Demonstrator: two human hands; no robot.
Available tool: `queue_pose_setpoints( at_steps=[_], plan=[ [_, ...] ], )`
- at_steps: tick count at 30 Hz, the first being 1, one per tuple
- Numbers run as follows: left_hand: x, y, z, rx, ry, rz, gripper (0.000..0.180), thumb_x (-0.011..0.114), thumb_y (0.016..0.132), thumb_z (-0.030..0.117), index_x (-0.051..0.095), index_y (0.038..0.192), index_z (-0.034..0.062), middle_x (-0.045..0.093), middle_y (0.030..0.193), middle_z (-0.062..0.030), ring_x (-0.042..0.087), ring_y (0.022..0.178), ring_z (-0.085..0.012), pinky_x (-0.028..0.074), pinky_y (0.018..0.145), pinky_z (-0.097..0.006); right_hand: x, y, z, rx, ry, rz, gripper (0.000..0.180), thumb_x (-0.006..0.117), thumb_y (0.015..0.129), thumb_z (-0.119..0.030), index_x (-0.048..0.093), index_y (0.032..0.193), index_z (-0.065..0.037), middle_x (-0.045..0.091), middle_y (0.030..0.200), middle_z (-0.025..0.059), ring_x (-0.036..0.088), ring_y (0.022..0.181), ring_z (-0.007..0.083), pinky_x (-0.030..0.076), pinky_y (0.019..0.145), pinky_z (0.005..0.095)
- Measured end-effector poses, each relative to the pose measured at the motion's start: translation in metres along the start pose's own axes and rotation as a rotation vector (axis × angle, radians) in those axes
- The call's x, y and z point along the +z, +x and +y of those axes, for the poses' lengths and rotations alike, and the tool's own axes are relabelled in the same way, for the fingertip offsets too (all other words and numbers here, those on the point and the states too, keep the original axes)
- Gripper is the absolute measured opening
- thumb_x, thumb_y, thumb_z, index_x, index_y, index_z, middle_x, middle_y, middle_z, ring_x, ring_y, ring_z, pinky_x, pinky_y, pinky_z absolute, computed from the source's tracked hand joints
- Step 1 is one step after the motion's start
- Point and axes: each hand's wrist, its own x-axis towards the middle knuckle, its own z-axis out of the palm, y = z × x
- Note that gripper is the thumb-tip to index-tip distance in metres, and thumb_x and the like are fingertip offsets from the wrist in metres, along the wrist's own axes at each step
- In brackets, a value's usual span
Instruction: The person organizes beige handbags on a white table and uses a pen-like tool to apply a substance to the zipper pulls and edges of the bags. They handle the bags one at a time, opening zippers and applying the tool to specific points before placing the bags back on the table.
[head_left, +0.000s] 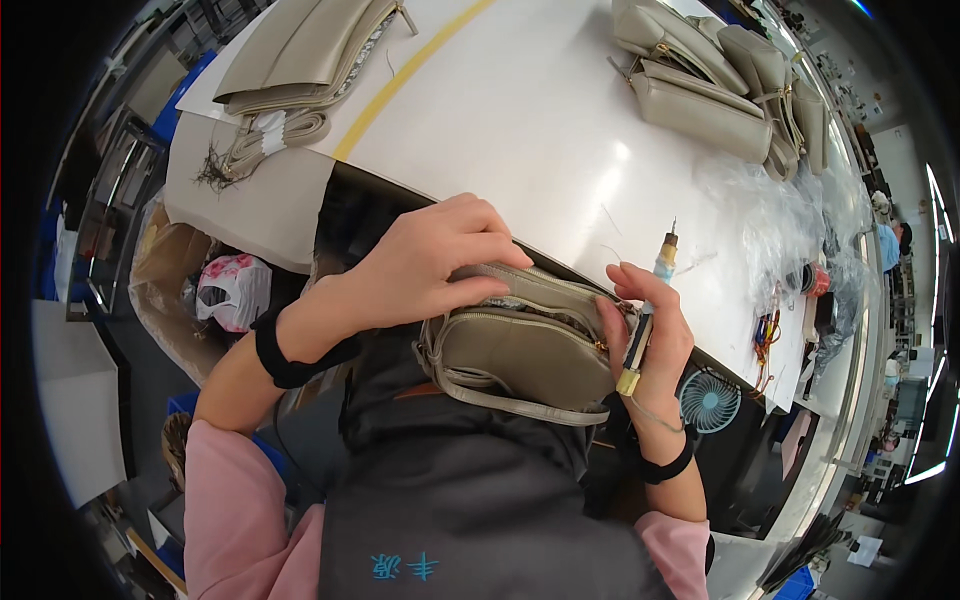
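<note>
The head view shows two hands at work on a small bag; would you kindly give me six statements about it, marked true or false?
1. The left hand touches the small taupe bag. True.
2. The thin tool points its tip away from the person. True.
3. That tool is in the left hand. False: the right hand has it.
4. The small fan is bright red. False: it is light blue.
5. Black bands circle both wrists. True.
6. The other bags at upper right hang from hooks. False: they lie piled on the white table.
</note>
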Motion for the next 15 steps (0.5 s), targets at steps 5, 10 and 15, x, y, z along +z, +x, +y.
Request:
queue_pose_setpoints(
  at_steps=[5,10,15],
  plan=[
    [0.002,0.008,0.001,0.216,0.298,0.026,0.022,0.075,0.07,0.012,0.069,0.092,0.0101,0.058,0.082,0.0001,0.056,0.073,-0.0177,0.047,0.058,-0.028,0.004,-0.005,-0.013,0.077,0.292,0.015,0.03,0.058,0.091,-0.003,0.054,0.121,-0.001,0.07,0.088,0.0109,0.062,0.069,0.0126,0.05,0.064,0.0249],
    [0.009,0.005,-0.007,0.249,0.277,0.107,0.014,0.072,0.075,0.011,0.067,0.087,0.0082,0.057,0.074,-0.0018,0.055,0.068,-0.0188,0.045,0.056,-0.03,-0.004,0.002,-0.025,0.33,0.695,-0.052,0.03,0.046,0.099,-0.015,0.053,0.123,0.002,0.068,0.08,0.0086,0.052,0.056,0.0059,0.042,0.054,0.0192],
    [0.009,0.002,-0.006,0.14,0.216,0.151,0.008,0.069,0.079,0.009,0.063,0.084,0.0065,0.056,0.069,-0.0046,0.054,0.064,-0.0204,0.045,0.055,-0.031,-0.001,0.012,-0.022,0.566,0.796,-0.163,0.025,0.046,0.099,-0.018,0.059,0.105,0.003,0.066,0.076,0.0082,0.05,0.052,0.0051,0.043,0.055,0.0197]
  ],
)
